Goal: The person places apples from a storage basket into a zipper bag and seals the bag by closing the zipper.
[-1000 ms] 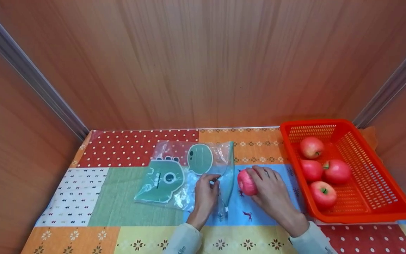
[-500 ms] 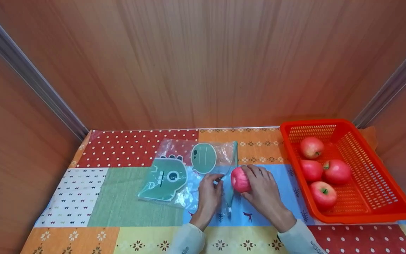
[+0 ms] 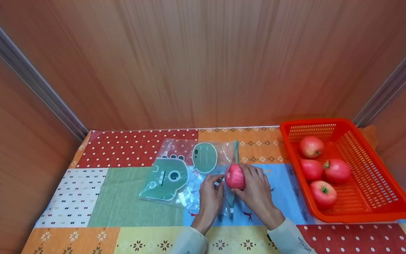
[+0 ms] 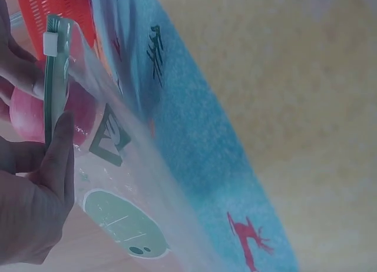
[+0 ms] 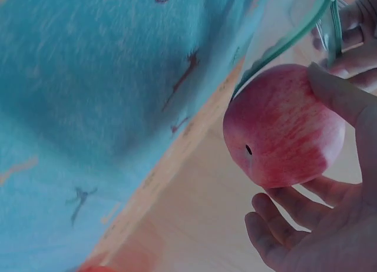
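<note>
A clear zip bag (image 3: pixel 203 157) printed with green cartoon shapes lies flat, its mouth facing right. My left hand (image 3: pixel 210 197) pinches the green zip strip (image 4: pixel 57 78) at that mouth between thumb and fingers. A white slider (image 4: pixel 50 43) sits at the strip's near end. A red apple (image 3: pixel 235 177) is in my right hand (image 3: pixel 258 192), gripped with the thumb on one side and fingers on the other. It is right at the bag's mouth; in the left wrist view the strip crosses in front of it and part of it shows through the film.
To the right stands an orange-red plastic basket (image 3: pixel 368 208) with several apples (image 3: pixel 337 171) along its left side. A patchwork cloth (image 3: pixel 118 211) covers the table. Wood-grain panels (image 3: pixel 203 63) rise behind and at both sides.
My right hand has carried the apple leftward to the bag's mouth. The left hand and the bag's edge have shifted slightly right.
</note>
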Motion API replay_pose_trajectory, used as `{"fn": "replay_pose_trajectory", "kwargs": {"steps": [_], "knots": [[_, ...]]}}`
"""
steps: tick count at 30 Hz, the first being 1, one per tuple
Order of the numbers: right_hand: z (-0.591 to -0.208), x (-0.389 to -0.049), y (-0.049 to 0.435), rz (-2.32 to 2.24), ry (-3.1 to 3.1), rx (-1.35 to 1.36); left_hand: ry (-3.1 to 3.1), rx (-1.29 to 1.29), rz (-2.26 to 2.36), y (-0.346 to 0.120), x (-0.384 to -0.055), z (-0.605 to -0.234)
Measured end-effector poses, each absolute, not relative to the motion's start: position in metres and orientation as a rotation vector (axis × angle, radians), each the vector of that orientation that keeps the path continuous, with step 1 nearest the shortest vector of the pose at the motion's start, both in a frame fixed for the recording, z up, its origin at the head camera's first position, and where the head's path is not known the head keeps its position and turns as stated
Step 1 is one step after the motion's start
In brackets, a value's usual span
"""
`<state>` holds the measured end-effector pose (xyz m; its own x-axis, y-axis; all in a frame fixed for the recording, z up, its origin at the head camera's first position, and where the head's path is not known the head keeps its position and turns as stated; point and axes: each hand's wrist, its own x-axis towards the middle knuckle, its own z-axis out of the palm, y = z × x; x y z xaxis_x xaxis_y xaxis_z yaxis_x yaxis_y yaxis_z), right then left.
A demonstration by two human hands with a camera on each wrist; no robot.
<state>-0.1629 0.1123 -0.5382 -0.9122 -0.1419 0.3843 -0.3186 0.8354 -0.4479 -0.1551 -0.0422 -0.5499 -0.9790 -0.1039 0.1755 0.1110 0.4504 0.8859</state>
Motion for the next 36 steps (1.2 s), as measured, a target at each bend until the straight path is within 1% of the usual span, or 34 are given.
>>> {"fn": "replay_pose_trajectory", "kwargs": {"steps": [18, 28, 36], "knots": [[-0.553, -0.176, 0.094, 0.770, -2.650, 0.276, -2.453, 0.037, -1.555, -0.041, -0.148, -0.542], [-0.559, -0.179, 0.083, 0.885, -2.694, 0.205, -2.407, -0.009, -1.577, -0.038, -0.147, -0.540], [-0.562, -0.184, 0.078, 0.912, -2.722, 0.197, -2.411, -0.006, -1.603, -0.037, -0.146, -0.540]]}}
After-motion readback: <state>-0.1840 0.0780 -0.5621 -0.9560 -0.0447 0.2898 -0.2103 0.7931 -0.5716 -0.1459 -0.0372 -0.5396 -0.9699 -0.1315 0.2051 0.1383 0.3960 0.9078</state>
